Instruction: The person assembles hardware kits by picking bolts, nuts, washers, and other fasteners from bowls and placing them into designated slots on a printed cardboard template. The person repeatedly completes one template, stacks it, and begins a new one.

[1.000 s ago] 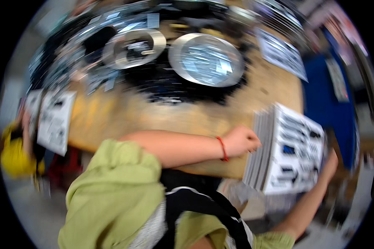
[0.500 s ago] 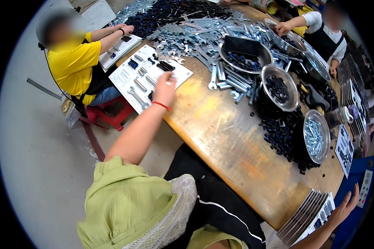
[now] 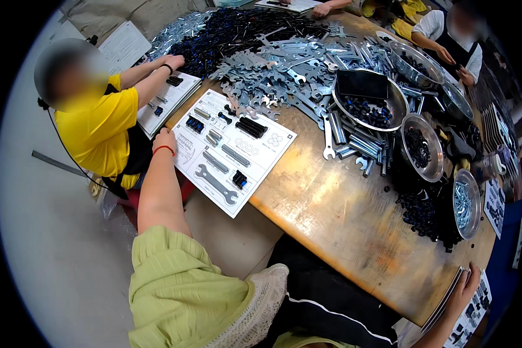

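A white printed card (image 3: 258, 159) carries an open-ended wrench (image 3: 216, 184), metal tubes (image 3: 217, 162), black bolts (image 3: 252, 127) and small black-and-blue pieces (image 3: 239, 179). It lies at the table's left edge, one corner jutting past it. My left hand (image 3: 166, 141), with a red cord at the wrist, is closed on the card's left edge; its fingertips are partly hidden. Low on the right, my right hand (image 3: 463, 292) grips the upper edge of a stack of printed cards (image 3: 474, 310), fingers over the top.
A heap of wrenches (image 3: 255, 69) and black bolts (image 3: 232, 35) spreads across the far table. Steel bowls (image 3: 421, 148) of small parts stand at right, beside loose black pieces (image 3: 420, 214). A person in yellow (image 3: 93, 130) works at left; another person (image 3: 446, 46) sits far right.
My left hand has moved from above the card to its left edge. My right hand, stretched out before, has come down onto the card stack. The whole view has shifted.
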Tool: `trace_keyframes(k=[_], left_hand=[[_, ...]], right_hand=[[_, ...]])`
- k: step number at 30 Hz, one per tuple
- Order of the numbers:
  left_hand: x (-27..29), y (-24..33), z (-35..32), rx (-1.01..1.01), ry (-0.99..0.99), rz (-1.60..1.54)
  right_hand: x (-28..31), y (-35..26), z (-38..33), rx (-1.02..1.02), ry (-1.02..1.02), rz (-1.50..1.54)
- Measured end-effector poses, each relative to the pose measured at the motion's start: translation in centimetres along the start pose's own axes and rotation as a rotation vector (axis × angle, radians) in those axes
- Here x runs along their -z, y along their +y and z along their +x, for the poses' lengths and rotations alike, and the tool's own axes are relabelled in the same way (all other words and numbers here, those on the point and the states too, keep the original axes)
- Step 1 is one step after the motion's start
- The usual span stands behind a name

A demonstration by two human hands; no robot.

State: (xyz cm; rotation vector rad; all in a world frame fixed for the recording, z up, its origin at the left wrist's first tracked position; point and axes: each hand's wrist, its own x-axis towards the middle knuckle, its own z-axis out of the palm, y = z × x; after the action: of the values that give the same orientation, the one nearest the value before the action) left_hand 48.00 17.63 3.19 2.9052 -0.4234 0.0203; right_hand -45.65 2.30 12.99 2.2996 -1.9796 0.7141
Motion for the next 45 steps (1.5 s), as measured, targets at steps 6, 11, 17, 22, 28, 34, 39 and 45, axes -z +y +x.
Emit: trace_keyframes(k=[6, 11, 17, 22, 28, 34, 39, 45], left_hand=[[1.5, -2.3, -0.3, -0.212, -0.069, 0.010], [1.5, -4.2, -1.6, -0.311, -0.036, -0.046], [2.4, -4.4, -2.7, -0.386, -0.041, -0.117], [4.2, -4.8, -0.8, -0.415, -0.174, -0.114], [7.6, -2.9, -1.6, -0.412, -0.264, -0.190], [7.0, -3.1, -0.6, -0.421, -0.443, -0.259], [5.4, -3.1, 0.4, -0.427, -0.571, -0.362], [5.8, -2.9, 1.6, -0.527, -0.742, -0.391]], right_hand=[[-1.0, -4.3, -0.6, 0.048, -0.101, 0.061], [-2.5, -6.6, 0.1, 0.104, -0.107, 0.088], [-2.5, -9.9, 1.3, 0.108, -0.155, 0.146], [1.4, -20.2, 3.1, 0.090, -0.255, 0.147], [0.6, -31.8, 1.6, 0.013, -0.395, 0.280], [-3.1, -47.6, 0.1, 0.073, -0.581, 0.345], [-6.9, -54.0, -0.9, -0.031, -0.560, 0.349], [-8.7, -57.5, -4.3, -0.312, -0.344, 0.300]])
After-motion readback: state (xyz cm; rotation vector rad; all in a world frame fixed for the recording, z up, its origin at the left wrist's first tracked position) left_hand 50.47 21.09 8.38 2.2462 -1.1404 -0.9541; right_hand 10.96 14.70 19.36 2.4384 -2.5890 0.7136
